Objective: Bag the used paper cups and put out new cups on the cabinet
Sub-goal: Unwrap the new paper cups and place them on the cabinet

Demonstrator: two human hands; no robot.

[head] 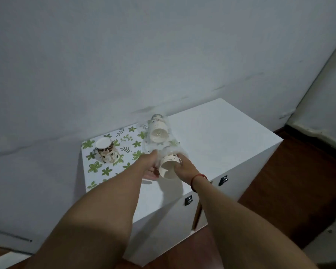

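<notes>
A clear plastic bag (164, 147) is held above the white cabinet (217, 144), with one paper cup (159, 133) lying inside it, mouth toward me. My left hand (150, 165) grips the bag's open end. My right hand (183, 167) grips a second paper cup (168, 168) at the bag's mouth. The edge of that cup is torn. Another paper cup with a brown pattern (106, 151) stands on the leaf-print mat (128, 140) on the cabinet's left part.
The cabinet stands against a white wall (124, 55). Two metal door handles (188, 200) show on its front. Brown wooden floor (291, 187) lies to the right and below.
</notes>
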